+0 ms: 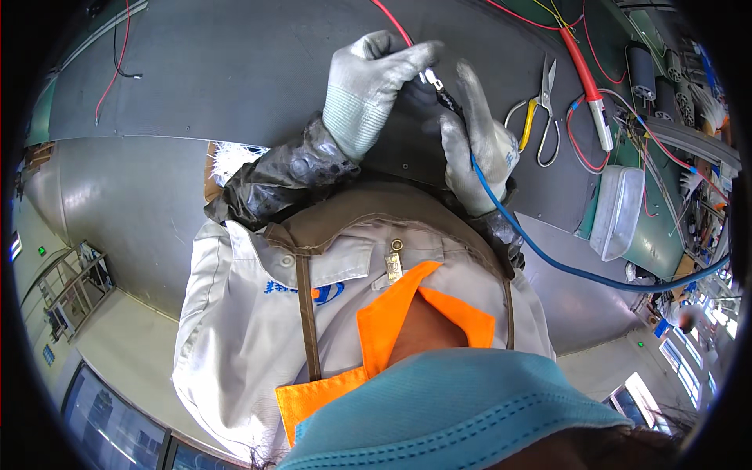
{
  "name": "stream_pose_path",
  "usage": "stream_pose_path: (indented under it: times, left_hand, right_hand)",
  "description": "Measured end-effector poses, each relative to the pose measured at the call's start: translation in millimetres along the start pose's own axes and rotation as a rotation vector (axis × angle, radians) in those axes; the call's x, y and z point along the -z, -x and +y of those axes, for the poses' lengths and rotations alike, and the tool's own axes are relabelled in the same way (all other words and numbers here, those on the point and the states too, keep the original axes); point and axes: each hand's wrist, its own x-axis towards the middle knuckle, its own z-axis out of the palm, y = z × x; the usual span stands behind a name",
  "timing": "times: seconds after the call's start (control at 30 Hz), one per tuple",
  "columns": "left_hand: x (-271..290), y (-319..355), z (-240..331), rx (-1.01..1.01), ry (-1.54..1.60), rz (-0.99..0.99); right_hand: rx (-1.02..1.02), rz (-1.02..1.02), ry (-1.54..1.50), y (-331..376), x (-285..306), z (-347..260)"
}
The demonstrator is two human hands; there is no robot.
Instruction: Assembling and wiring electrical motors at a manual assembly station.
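Both my hands wear pale grey gloves and meet above the dark work surface. My left hand (376, 82) pinches a red wire (395, 23) that comes in from the top edge. Just past its fingertips shows a small silvery connector (430, 77), which meets the black-sleeved end (447, 99) of a blue cable. My right hand (479, 145) has the blue cable (540, 249) between thumb and forefinger; the forefinger points up beside the joint. From there the cable curves away to the right. Glove fingers hide part of the joint, and the right fingers are slightly blurred.
Scissors (546, 90) with a yellow-wrapped handle lie right of my right hand. Beyond them are a red-and-white pen-shaped tool (583, 78), a clear plastic box (619, 211) and dark cylinders (640, 70). A loose thin red wire (110, 82) lies far left.
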Motion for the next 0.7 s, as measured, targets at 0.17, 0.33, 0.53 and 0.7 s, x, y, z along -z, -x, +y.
stream_pose_path:
  times: [0.17,0.33,0.53,0.7]
  left_hand:
    - [0,-2,5,0.008,-0.032,-0.005]
    - [-3,0,-4,0.023,-0.057,0.013]
    - [-1,-2,-4,-0.022,-0.019,-0.022]
    - [-5,1,-5,0.02,-0.005,0.008]
  right_hand:
    - [-0.023,0.005,-0.041,4,3,-1]
    - [0.027,0.0,0.037,2,0,2]
    - [-0.012,0.045,-0.015,9,-1,3]
    - [0.014,-0.019,0.041,13,1,10]
